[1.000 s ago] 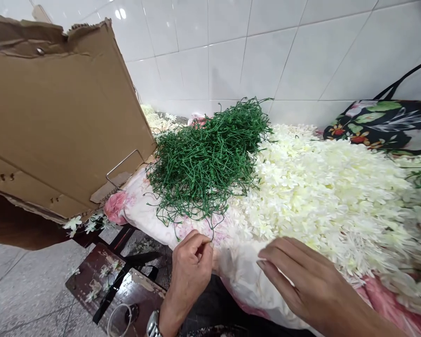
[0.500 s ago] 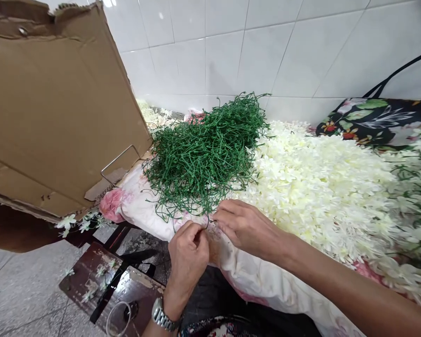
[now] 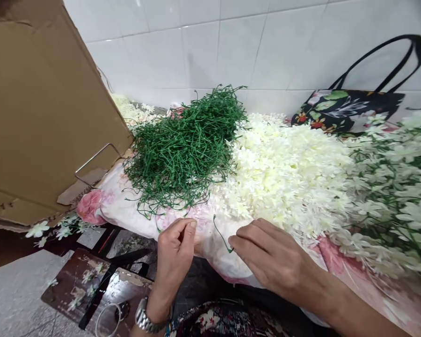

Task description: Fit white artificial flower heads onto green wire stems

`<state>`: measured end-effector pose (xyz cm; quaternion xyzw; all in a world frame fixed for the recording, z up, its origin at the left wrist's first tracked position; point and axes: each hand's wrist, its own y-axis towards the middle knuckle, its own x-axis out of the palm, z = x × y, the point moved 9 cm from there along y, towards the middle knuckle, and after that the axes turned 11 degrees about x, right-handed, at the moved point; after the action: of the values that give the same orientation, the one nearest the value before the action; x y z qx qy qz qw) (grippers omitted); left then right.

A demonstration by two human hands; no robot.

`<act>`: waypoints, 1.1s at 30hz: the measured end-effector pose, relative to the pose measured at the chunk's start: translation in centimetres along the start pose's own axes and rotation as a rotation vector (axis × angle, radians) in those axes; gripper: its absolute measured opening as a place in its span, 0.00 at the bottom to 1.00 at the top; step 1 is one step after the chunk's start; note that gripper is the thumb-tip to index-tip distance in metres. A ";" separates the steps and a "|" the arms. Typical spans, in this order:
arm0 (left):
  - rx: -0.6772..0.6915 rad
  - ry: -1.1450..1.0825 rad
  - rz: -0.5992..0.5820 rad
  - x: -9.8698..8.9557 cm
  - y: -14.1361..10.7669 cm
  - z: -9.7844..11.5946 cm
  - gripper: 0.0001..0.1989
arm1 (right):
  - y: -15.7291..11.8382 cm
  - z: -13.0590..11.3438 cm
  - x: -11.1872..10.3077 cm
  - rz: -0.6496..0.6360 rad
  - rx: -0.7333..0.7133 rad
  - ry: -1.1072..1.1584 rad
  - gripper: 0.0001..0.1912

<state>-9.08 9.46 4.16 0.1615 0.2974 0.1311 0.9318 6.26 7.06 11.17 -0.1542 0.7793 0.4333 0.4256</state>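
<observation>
My right hand (image 3: 272, 257) pinches one end of a thin green plastic stem (image 3: 220, 233) between thumb and fingertips. The stem's other end points up and left over the cloth. My left hand (image 3: 177, 257), with a metal watch at its wrist, has thumb and forefinger pressed together; what they hold, if anything, is hidden. A bit of green stem shows just behind its knuckles. Beyond the hands lies a tangled heap of green stems (image 3: 185, 145). To its right spreads a big pile of white artificial flower heads (image 3: 287, 168).
A cardboard box (image 3: 45, 107) stands at the left, a bent wire (image 3: 94, 161) beside it. Flowers on green stems (image 3: 400, 187) and a black floral bag (image 3: 351, 110) lie right. A flowered cloth (image 3: 136, 222) covers the surface; a brown stool (image 3: 80, 276) stands below.
My hands, close together before, have moved apart. The right hand has drawn back to the right with a stem in its fingers. The view has turned to the right.
</observation>
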 end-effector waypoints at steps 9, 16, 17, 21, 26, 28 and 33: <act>-0.390 -0.587 -0.178 6.1 -1.9 1.3 0.06 | -2.7 -2.2 0.9 -0.132 -0.015 -0.153 0.11; -0.194 -0.702 -0.167 6.3 -1.7 3.2 0.03 | -6.8 -0.3 -4.3 0.150 0.172 0.130 0.07; -0.166 -0.727 -0.164 6.4 -1.6 3.4 0.04 | -7.6 0.8 -5.0 0.193 0.225 0.151 0.07; -0.162 -0.744 -0.160 7.6 -1.8 3.5 0.05 | -10.0 6.7 -4.8 0.192 0.504 -0.039 0.09; -0.148 -0.679 -0.247 9.8 -1.7 4.1 0.05 | -9.9 9.3 -2.3 0.013 0.467 -0.187 0.14; -0.143 -0.658 -0.272 10.4 -1.4 4.5 0.05 | -9.8 9.7 -1.4 -0.057 0.473 -0.210 0.15; -0.073 -0.491 -0.306 11.1 -0.1 5.6 0.06 | -9.5 9.4 -1.3 -0.052 0.433 -0.260 0.14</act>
<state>3.03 11.91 2.76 0.1080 0.0789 -0.0436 0.9900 17.81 8.96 4.55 -0.0226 0.7885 0.2611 0.5564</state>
